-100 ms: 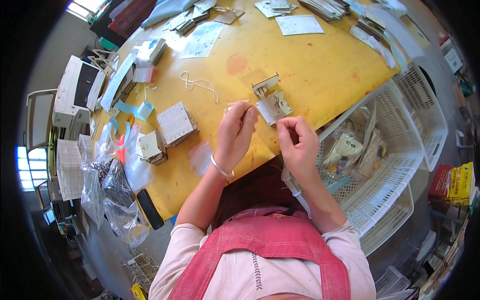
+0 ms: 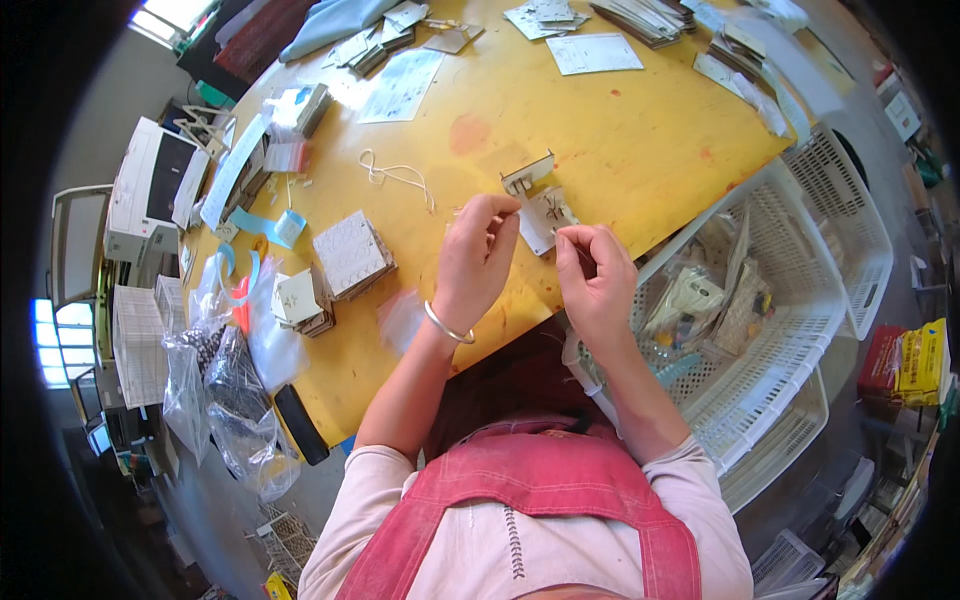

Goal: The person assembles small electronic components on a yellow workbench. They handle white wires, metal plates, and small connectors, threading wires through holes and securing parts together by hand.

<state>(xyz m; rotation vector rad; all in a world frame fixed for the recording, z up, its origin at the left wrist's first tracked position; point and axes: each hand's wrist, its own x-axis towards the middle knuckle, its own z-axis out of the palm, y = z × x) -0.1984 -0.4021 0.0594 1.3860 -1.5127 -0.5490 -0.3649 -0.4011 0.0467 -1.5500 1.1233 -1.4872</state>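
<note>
Both of my hands are raised over the near edge of the yellow table, a short gap apart. Thumb and fingers pinch together on my left hand (image 2: 476, 258), whose wrist wears a silver bangle. My right hand (image 2: 600, 285) is curled closed the same way. Whatever the fingertips hold, if anything, is too small or hidden to make out. Just beyond them lies a pale flat cut-out piece (image 2: 543, 222), partly covered by the hands. Against it stands a small upright panel (image 2: 529, 173) with slots. A looped white cord (image 2: 394, 176) lies farther left on the table.
Left of my hands are a stack of square boards (image 2: 350, 250) and a smaller stack (image 2: 296, 300). Clear plastic bags (image 2: 245, 400) hang off the left edge. White plastic baskets (image 2: 800, 330) stand to the right below the table. Papers and thin boards (image 2: 595, 54) lie at the far side.
My left hand has shifted slightly to the right, its fingertips now overlapping the pale piece more. The right hand is nearly where it was, and the whole view has moved slightly.
</note>
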